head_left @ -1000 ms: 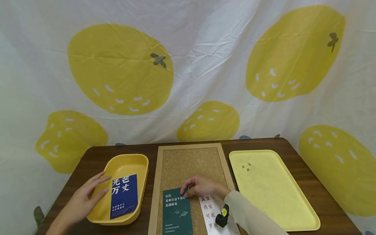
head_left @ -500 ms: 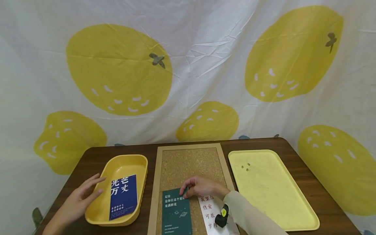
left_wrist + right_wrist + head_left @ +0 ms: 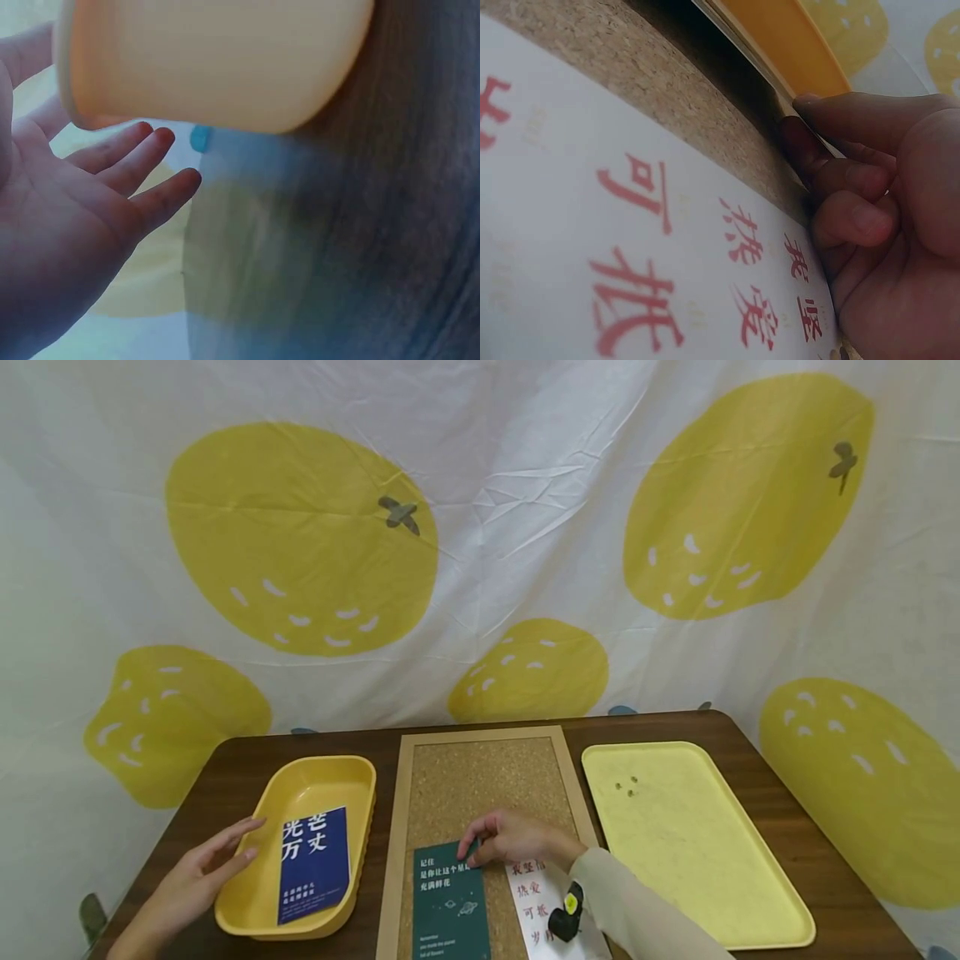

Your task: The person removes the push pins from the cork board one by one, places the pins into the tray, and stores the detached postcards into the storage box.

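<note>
My left hand (image 3: pixel 191 877) hovers at the left rim of a yellow plastic basin (image 3: pixel 322 770), its fingers spread and loosely bent, holding nothing. Inside that basin leans a dark blue card (image 3: pixel 315 864) with white characters. My right hand (image 3: pixel 517 837) pinches the upper right corner of a dark green card (image 3: pixel 450 910) between thumb and fingers. The green card lies over the lower left of a wood-framed corkboard (image 3: pixel 487 777). Beneath my right wrist, partly covered by the sleeve, a white card (image 3: pixel 630 195) with red characters lies on the cork.
A pale yellow tray (image 3: pixel 697 852) stands right of the corkboard, with several tiny metallic pieces (image 3: pixel 630 787) near its far left corner. Everything stands on a dark wooden table (image 3: pixel 757 785). A lemon-print curtain (image 3: pixel 517 543) hangs behind it.
My left hand has drawn back a little to the left, away from the blue card. The right hand stays at the green card's corner.
</note>
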`<state>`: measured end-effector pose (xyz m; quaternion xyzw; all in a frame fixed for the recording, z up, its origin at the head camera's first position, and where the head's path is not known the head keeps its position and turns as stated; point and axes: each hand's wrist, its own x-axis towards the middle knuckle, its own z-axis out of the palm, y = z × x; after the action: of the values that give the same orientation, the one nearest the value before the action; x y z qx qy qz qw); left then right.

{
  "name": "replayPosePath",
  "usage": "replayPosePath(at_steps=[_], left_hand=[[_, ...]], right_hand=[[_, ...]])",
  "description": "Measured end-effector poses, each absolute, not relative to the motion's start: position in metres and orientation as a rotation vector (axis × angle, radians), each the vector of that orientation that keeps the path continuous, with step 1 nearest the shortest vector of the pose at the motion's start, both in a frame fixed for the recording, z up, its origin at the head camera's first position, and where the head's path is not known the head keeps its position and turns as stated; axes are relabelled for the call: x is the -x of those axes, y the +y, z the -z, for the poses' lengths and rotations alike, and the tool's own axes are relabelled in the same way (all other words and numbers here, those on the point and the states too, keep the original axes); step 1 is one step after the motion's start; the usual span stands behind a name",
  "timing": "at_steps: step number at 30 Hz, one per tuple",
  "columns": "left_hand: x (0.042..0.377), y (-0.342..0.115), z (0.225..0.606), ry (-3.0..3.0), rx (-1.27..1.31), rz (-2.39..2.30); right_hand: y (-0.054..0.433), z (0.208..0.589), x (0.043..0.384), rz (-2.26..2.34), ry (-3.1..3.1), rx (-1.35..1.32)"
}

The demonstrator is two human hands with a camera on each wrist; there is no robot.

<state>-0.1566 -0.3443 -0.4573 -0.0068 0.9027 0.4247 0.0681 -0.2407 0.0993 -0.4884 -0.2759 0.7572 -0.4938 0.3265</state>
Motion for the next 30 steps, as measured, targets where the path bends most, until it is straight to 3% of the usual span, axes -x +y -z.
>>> replayPosePath(at_steps=[8,30], left_hand=[[0.161,-0.354,0.47,2.558,0.106,-1.277],[0.159,-0.359,0.488,2.255,0.026,-1.519]], right_hand=[[0.099,0.487,0.24,1.296,1.971,0.712],[0.099,0.487,0.24,1.303,1.978,0.723]])
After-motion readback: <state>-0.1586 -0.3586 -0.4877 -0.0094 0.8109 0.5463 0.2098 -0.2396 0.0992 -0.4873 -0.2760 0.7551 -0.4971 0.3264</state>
